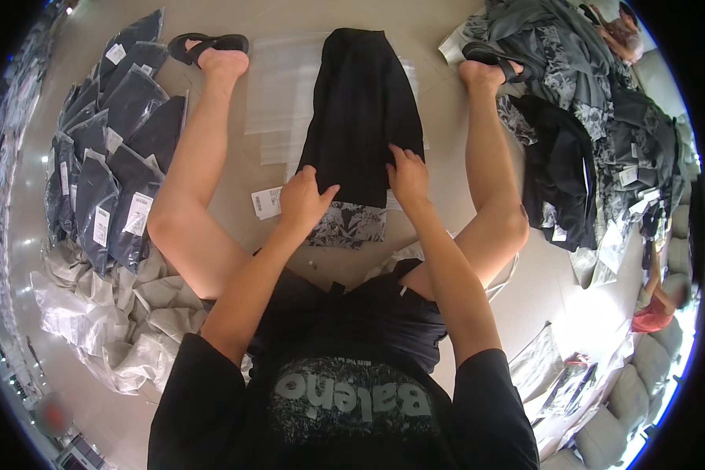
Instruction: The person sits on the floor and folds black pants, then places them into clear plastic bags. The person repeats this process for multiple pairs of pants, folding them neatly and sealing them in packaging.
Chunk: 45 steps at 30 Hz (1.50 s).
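1. While the person sits with legs spread on the floor, a folded black garment lies lengthwise between them; take it as the clock's centre, twelve o'clock pointing away from the body.
2. At seven o'clock, the left hand rests on the garment's edge, partly open, its thumb spread well away from the fingers; it does not look clenched.
3. Between four and five o'clock, the right hand touches the opposite edge with bent fingers; whether it pinches the fabric or merely presses on it, one cannot tell.
4. At six o'clock, just below both hands, a grey patterned panel shows at the garment's near end.
5. At eight o'clock, near the left hand, lies a white tag.
6. At ten o'clock, clear plastic sleeves lie flat, partly under the garment.
7. Farther out, bagged dark garments overlap at nine o'clock, and a heap of grey and patterned clothing lies between two and three.
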Motion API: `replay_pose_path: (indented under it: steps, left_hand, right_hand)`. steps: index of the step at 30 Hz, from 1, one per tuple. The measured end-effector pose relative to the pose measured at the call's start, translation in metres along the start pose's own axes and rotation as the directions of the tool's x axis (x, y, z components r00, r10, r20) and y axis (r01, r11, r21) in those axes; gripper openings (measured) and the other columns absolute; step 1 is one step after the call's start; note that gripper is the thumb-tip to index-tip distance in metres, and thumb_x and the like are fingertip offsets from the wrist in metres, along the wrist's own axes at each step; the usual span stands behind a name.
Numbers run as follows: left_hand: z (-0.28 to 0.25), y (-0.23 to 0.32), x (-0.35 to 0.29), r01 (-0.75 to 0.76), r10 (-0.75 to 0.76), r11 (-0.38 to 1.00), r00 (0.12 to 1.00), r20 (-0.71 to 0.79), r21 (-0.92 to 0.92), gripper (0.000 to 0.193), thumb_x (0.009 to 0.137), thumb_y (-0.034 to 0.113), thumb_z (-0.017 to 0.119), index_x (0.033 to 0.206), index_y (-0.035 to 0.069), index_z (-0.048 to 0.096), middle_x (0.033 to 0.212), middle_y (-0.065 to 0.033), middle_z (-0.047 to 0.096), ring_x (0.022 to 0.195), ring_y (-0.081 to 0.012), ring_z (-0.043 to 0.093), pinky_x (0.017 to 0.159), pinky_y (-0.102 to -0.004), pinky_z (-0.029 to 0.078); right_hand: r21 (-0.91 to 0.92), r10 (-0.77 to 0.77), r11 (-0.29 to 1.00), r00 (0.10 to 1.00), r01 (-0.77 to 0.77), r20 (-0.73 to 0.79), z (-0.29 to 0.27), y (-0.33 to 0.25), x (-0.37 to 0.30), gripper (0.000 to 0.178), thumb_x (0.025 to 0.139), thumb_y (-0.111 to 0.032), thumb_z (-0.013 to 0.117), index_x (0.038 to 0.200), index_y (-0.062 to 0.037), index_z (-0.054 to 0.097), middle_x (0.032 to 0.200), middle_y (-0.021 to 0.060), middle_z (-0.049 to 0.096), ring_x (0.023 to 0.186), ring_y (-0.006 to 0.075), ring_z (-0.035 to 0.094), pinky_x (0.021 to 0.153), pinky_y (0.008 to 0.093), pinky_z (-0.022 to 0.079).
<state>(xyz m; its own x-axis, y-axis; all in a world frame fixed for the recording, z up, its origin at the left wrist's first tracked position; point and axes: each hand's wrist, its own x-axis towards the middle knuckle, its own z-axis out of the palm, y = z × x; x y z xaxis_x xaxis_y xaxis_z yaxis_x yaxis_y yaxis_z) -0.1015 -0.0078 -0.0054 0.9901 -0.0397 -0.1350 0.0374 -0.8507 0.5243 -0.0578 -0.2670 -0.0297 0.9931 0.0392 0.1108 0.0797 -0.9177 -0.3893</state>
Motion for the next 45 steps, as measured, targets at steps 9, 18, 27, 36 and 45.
replay_pose_path:
  steps: [9, 18, 27, 36, 45]
  left_hand:
    - [-0.005, -0.018, 0.002, -0.171, 0.172, 0.984, 0.852, -0.494, 0.047, 0.042, 0.092, 0.041, 0.08, 0.088, 0.0, 0.067, 0.09, -0.0252, 0.067, 0.087, -0.0433, 0.066, 0.076, -0.0558, 0.049]
    - [-0.025, -0.007, 0.014, 0.08, -0.004, 0.833, 0.99, 0.138, -0.548, 0.03, 0.096, 0.028, 0.08, 0.084, 0.001, 0.075, 0.068, -0.0041, 0.067, 0.059, -0.0135, 0.057, 0.055, -0.0364, 0.043]
    - [-0.095, 0.06, 0.022, 0.541, 0.069, 0.056, 0.837, 0.544, -0.839, 0.031, 0.098, 0.021, 0.079, 0.119, -0.002, 0.073, 0.113, -0.0089, 0.077, 0.097, -0.0168, 0.074, 0.084, -0.0339, 0.061]
    - [0.028, -0.025, -0.004, 0.249, 0.044, 0.711, 0.918, 0.395, -0.657, 0.043, 0.099, 0.024, 0.073, 0.13, -0.006, 0.067, 0.124, -0.014, 0.075, 0.113, -0.0217, 0.068, 0.097, -0.0358, 0.052]
    - [-0.031, -0.007, 0.011, -0.273, 0.276, 0.952, 0.961, -0.003, 0.139, 0.033, 0.089, 0.021, 0.083, 0.112, 0.004, 0.066, 0.1, -0.0167, 0.063, 0.091, -0.0391, 0.065, 0.078, -0.0521, 0.052]
  right_hand:
    - [0.648, 0.207, 0.748, 0.978, -0.145, -0.02, -0.034, -0.042, 0.017, 0.033, 0.099, -0.02, 0.075, 0.128, -0.0042, 0.075, 0.09, 0.0171, 0.075, 0.078, 0.0259, 0.07, 0.075, 0.0376, 0.056]
    - [0.507, 0.183, 0.847, 0.983, -0.158, 0.0, 0.034, -0.025, 0.003, 0.039, 0.099, -0.02, 0.073, 0.136, -0.0089, 0.072, 0.1, 0.0183, 0.076, 0.089, 0.0335, 0.074, 0.084, 0.0417, 0.058]
    - [0.616, 0.039, -0.011, 0.615, -0.788, 0.787, 0.002, 0.01, -0.008, 0.057, 0.104, -0.048, 0.061, 0.137, -0.0013, 0.068, 0.122, 0.0135, 0.078, 0.112, 0.0263, 0.073, 0.094, 0.0407, 0.058]
    - [0.721, 0.201, 0.14, 0.733, -0.678, 0.65, 0.001, 0.015, -0.005, 0.075, 0.106, -0.043, 0.068, 0.153, 0.0104, 0.048, 0.13, 0.0168, 0.073, 0.118, 0.0268, 0.071, 0.102, 0.0337, 0.054]
    - [0.135, 0.266, 0.91, 0.801, -0.392, 0.536, -0.038, 0.007, 0.026, 0.038, 0.104, -0.038, 0.065, 0.105, -0.0014, 0.077, 0.085, 0.0146, 0.078, 0.08, 0.0325, 0.076, 0.077, 0.0461, 0.059]
